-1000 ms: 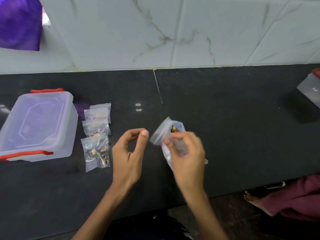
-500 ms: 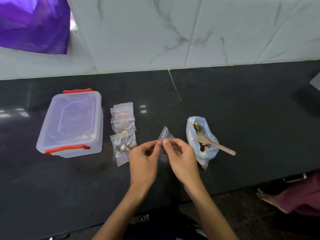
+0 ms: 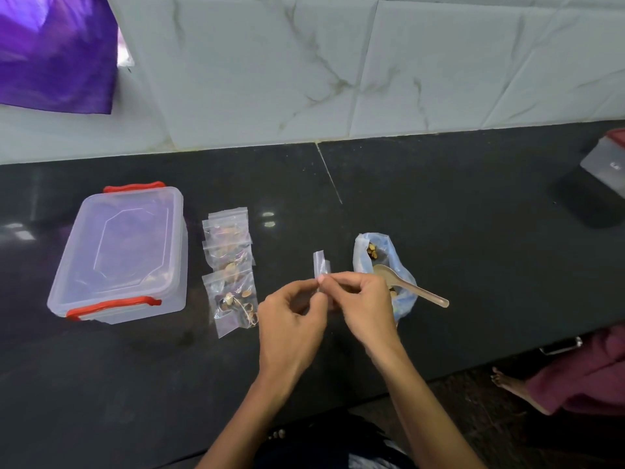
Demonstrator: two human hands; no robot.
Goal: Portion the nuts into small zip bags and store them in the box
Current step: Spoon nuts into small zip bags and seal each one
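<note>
Here, my left hand (image 3: pixel 291 309) and my right hand (image 3: pixel 363 301) meet above the dark desk (image 3: pixel 439 204), both pinched together on one small empty zip bag (image 3: pixel 321 265). The fingertips of each hand clamp its lower part, and its clear upper end stands upright above them.

Just right of my right hand lies the open blue plastic bag of nuts (image 3: pixel 373 252), with a pale spoon (image 3: pixel 411 287) resting in its mouth, bowl inside and handle pointing out to the right over the desk.

To the left of my left hand, filled zip bags (image 3: pixel 233 282) lie flat on the desk in an overlapping column, each showing a few nuts; I cannot tell exactly how many bags the column holds. The nearest one lies just beside my left hand.

Further left stands the clear plastic box (image 3: pixel 125 252), lid on, with red clips at its near and far ends. It sits apart from the filled bags.

At the far right edge of the desk is part of another clear container (image 3: pixel 605 164). A purple cloth (image 3: pixel 54 52) hangs against the tiled wall (image 3: pixel 338 62) at upper left.
</note>
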